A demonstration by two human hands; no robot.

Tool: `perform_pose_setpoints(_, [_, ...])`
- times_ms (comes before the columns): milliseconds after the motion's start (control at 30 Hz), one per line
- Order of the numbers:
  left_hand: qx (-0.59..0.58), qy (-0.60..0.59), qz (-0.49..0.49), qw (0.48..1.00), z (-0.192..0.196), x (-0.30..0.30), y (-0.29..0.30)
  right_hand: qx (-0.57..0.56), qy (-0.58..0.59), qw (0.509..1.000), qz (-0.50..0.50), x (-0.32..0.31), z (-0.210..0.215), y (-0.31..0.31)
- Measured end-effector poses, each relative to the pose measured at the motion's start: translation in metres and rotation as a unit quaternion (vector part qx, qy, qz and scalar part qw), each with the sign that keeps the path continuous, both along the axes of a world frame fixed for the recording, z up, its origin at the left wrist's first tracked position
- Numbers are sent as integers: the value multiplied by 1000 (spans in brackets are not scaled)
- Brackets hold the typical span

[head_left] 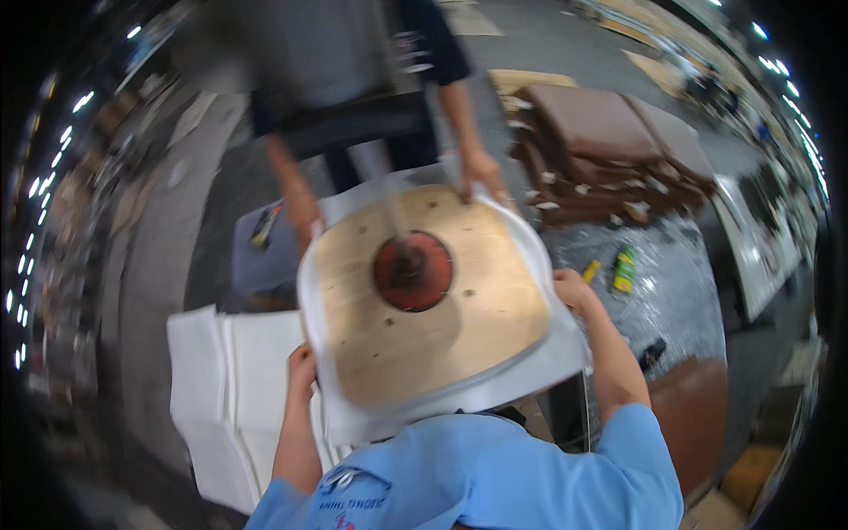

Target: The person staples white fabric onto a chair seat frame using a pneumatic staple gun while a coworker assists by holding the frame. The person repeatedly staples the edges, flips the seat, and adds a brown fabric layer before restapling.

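In front of me lies a plywood seat panel (pixel 353 291) with rounded corners and small holes, on top of a white sheet of covering (pixel 521 375) that sticks out around its edges. A round red press pad (pixel 437 287) on a metal rod bears down on the panel's middle. My left hand (pixel 302 369) is closed on the left edge of the white covering, fingers partly hidden. On the right edge my right hand (pixel 572 290) pinches the same covering. A co-worker's two hands (pixel 481 172) hold its far corners.
The grey press head (pixel 318 53) hangs above the far side. Brown upholstery pieces (pixel 592 124) are stacked at the far right, beside a plastic-wrapped table (pixel 667 265) with a yellow-green container (pixel 624 270). White padded pieces (pixel 199 371) lie at my left.
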State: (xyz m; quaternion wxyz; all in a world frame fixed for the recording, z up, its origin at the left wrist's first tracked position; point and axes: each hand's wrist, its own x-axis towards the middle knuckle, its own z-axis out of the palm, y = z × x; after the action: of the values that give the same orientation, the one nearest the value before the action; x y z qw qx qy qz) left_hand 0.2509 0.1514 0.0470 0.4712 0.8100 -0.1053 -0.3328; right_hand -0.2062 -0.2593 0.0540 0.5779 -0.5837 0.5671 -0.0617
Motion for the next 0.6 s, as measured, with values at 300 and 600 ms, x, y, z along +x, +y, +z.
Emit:
perform_pose_setpoints(300, [193,-200,-32,960,-22,-23,-31,-282,130,948,74,-4,-26,8])
perform_pose_setpoints(600, [236,-343,-9,909,-15,-59,-50,-343,128,930,35,4,-10,29])
